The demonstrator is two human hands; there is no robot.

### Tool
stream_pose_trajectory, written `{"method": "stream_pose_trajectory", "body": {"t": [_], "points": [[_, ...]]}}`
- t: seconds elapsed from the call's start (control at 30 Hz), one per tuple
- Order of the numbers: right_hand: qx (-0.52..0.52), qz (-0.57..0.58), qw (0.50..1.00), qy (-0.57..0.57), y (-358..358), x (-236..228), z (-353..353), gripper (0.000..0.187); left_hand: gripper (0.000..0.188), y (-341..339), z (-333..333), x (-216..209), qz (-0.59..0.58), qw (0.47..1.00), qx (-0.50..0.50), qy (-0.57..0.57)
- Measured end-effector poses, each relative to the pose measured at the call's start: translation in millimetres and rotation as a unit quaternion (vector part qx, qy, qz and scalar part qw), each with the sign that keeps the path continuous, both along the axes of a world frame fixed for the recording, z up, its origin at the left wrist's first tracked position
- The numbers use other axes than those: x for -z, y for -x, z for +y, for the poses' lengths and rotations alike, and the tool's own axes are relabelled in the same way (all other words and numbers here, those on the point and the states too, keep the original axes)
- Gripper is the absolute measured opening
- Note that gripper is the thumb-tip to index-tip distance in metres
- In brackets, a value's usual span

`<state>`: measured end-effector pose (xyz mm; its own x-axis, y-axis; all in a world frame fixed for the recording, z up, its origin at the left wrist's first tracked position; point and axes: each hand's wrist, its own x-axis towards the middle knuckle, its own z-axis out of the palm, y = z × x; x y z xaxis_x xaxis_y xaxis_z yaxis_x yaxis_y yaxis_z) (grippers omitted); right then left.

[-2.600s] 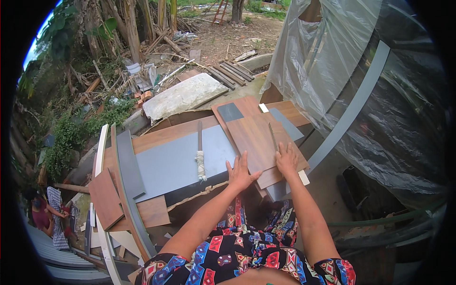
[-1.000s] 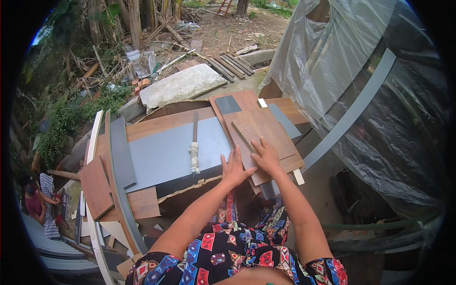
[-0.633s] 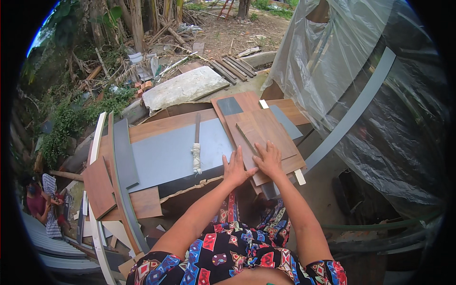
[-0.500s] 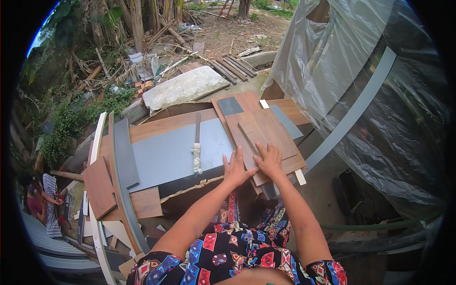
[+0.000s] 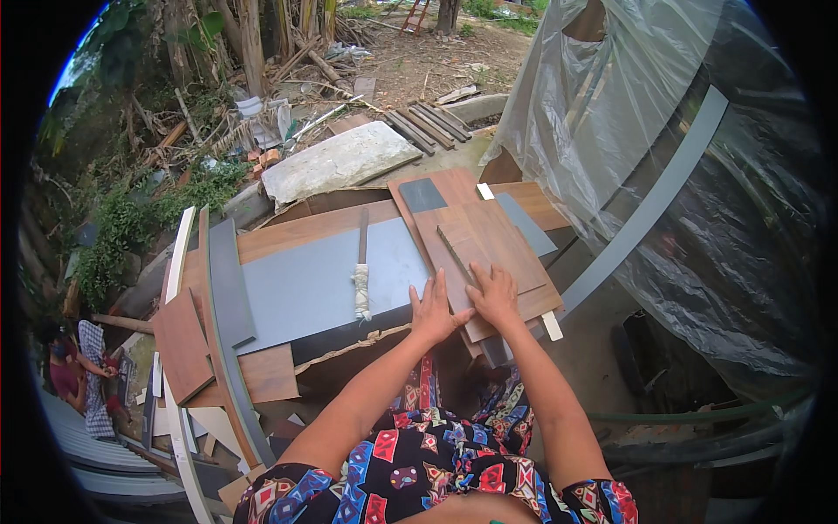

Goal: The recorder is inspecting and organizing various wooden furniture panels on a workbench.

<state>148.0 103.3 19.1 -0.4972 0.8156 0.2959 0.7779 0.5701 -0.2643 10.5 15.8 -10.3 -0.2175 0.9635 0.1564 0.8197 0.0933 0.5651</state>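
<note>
Both hands are sitting closer together than they were a couple of seconds back, when the right one was spread out toward the near right edge of the stack; over the last half second they are hardly shifting at all.

From the head camera, the left hand [image 5: 434, 308] is lying flat, fingers open and slightly fanned, on the near left edge of the stack of brown wood panels [image 5: 489, 253]. The right hand [image 5: 495, 294] is resting palm down just beside it, fingers loosely extended onto the top brown panel [image 5: 493, 247], gripping nothing that can be seen. Neither hand is clenching; both are pressing or steadying rather than grasping.

The top brown panel is lying directly ahead of the hands, its long axis running away from the person and leaning a little to the left. Its near end is sitting under the right hand's fingers, so the right hand is the nearer one, with the left touching the stack's edge alongside.

Left of the stack, a large grey board [image 5: 323, 279] is lying flat with a cloth-wrapped tool [image 5: 361, 279] resting on it, close to the left hand but apart from it. A small dark grey square [image 5: 422, 195] is sitting on the stack's far end. Clear plastic sheeting [image 5: 663, 131] is hanging on the right.
</note>
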Motion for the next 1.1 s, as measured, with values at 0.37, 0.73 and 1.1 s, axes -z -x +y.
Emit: {"method": "stream_pose_trajectory", "body": {"t": [0.37, 0.73, 1.1], "points": [[0.012, -0.002, 0.999, -0.033, 2, -6, -2, 0.052, 0.113, 3, 2, -7, -0.018, 1.000, 0.002, 0.009], [-0.099, 0.292, 0.937, 0.167, 28, -37, -34, 0.056, 0.086, 16, -18, -44, -0.460, 0.878, 0.001, -0.130], [-0.234, 0.367, 0.791, 0.431, 69, -85, -118, 0.049, 0.057, 74, -69, -53, -0.875, 0.474, -0.035, -0.094]]}}
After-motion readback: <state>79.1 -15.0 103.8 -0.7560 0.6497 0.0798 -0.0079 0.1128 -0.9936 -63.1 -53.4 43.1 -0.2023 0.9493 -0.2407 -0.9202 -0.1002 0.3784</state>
